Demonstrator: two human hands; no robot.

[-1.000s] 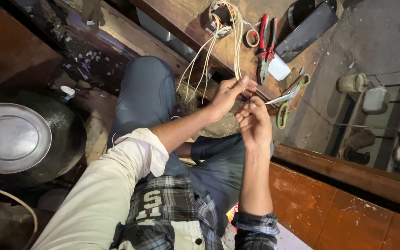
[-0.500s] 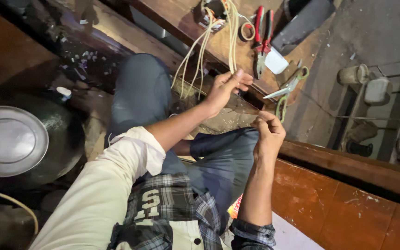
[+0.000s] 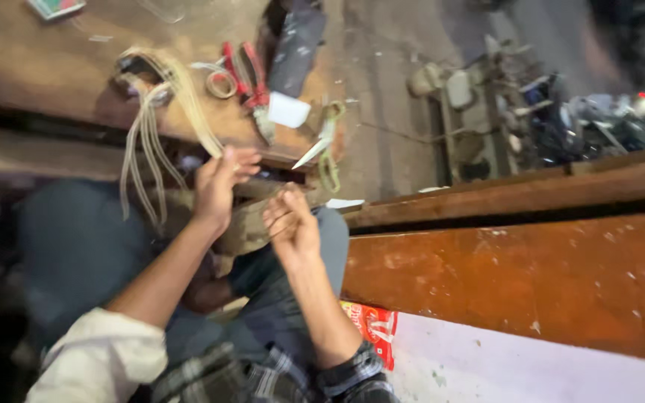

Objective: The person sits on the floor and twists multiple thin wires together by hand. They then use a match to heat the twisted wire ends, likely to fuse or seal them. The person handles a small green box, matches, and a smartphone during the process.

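Observation:
My left hand point(image 3: 218, 185) is raised over my lap and grips a bundle of pale wires point(image 3: 147, 127). The wires run up to the wooden bench top point(image 3: 54, 67) and hang down in loops beside my knee. My right hand point(image 3: 290, 224) is just to the right of it, a short gap away, with its fingers pinched together. The picture is blurred, so I cannot tell whether a strand is between them. Both hands hover above a worn brown piece point(image 3: 251, 224) resting on my thigh.
On the bench lie red-handled pliers point(image 3: 251, 71), a tape ring point(image 3: 222, 83), a white card point(image 3: 288, 110), green-handled scissors point(image 3: 326, 145) and a dark flat object point(image 3: 296, 37). A reddish-brown wooden plank point(image 3: 516, 261) runs along the right. Machine parts point(image 3: 502, 97) stand on the floor beyond.
My view has swung to the right, and the round metal plate has left the picture. My right hand has come back up beside my left hand. The left hand still grips the wires.

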